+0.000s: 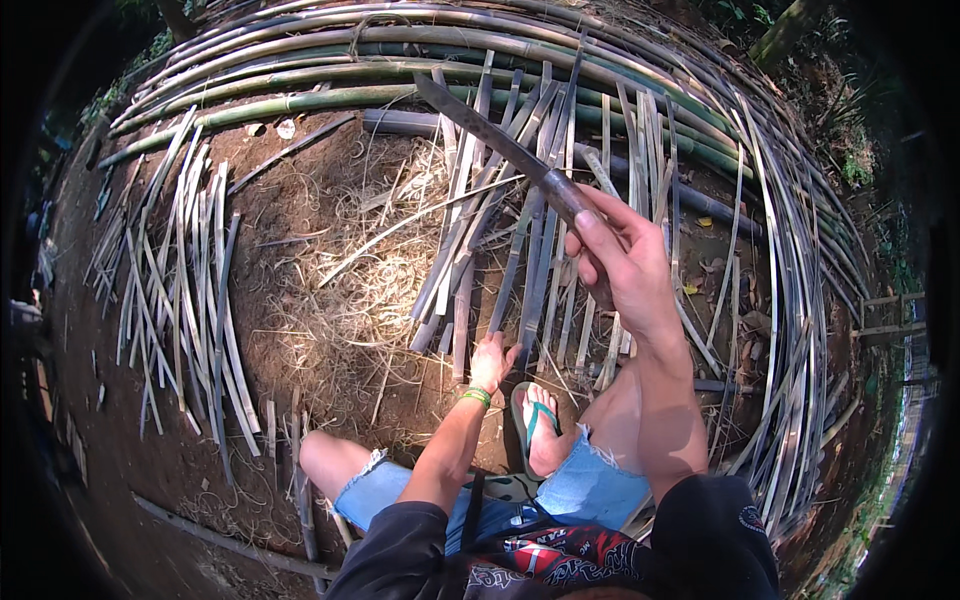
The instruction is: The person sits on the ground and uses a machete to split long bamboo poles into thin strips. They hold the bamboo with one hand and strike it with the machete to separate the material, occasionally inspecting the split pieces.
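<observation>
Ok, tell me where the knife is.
In the head view, the knife is at upper centre, held in the right hand, pointing up-left over bamboo strips.

Black printed T-shirt (560, 562), frayed blue denim shorts (592, 484), green-yellow wristband (478, 396), green-strapped sandal (543, 408)

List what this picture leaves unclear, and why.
Head view:
Long, brown-handled metal knife: mid-handle, covered by the right hand.
Left hand: whether it grips the narrow greyish bamboo slats, too small.
Thick dark bamboo pole: middle, under slats.
Black short-sleeved shirt: partly cut off by bottom edge.
</observation>
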`<state>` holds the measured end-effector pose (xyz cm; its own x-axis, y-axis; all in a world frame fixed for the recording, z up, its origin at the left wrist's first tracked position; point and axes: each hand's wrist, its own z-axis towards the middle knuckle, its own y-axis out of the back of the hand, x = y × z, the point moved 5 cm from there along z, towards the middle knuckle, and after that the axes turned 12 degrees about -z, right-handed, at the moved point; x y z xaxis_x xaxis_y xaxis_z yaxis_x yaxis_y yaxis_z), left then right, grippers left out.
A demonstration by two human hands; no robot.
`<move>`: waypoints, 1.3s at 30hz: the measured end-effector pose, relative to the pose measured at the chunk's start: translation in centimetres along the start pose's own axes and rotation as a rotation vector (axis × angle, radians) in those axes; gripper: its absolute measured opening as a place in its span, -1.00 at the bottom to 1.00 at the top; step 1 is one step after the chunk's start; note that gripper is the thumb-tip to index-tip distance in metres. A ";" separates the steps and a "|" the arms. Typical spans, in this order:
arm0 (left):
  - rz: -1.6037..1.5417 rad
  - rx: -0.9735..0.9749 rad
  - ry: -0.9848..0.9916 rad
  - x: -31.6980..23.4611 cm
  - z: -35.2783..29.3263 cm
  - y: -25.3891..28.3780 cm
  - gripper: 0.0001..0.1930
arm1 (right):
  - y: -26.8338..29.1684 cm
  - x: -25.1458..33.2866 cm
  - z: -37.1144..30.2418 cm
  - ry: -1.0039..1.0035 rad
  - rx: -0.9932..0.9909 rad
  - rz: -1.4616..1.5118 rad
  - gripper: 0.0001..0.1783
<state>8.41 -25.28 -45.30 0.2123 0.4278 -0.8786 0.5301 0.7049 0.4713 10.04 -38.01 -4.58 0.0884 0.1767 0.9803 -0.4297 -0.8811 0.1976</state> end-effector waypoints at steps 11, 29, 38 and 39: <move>-0.171 -0.116 0.311 -2.3 2.1 -5.7 -0.40 | 11.6 -1.5 -4.0 -0.009 -0.482 0.132 -0.56; -0.122 -0.245 0.207 -3.8 -6.3 1.2 -0.56 | 12.1 -1.2 -2.8 0.147 -0.593 0.338 -0.56; -0.348 -0.273 0.180 -4.1 -9.4 8.5 -0.71 | 9.8 -0.3 -1.3 0.184 -0.525 0.404 -0.53; -0.469 -0.285 0.157 -4.9 -9.3 9.6 -0.70 | 9.6 -0.3 -1.0 0.185 -0.517 0.407 -0.53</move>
<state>4.82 -15.37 -35.72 -0.1288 0.0956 -0.9870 0.2911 0.9552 0.0546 4.94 -46.07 -2.96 -0.3066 -0.0120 0.9518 -0.7745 -0.5781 -0.2568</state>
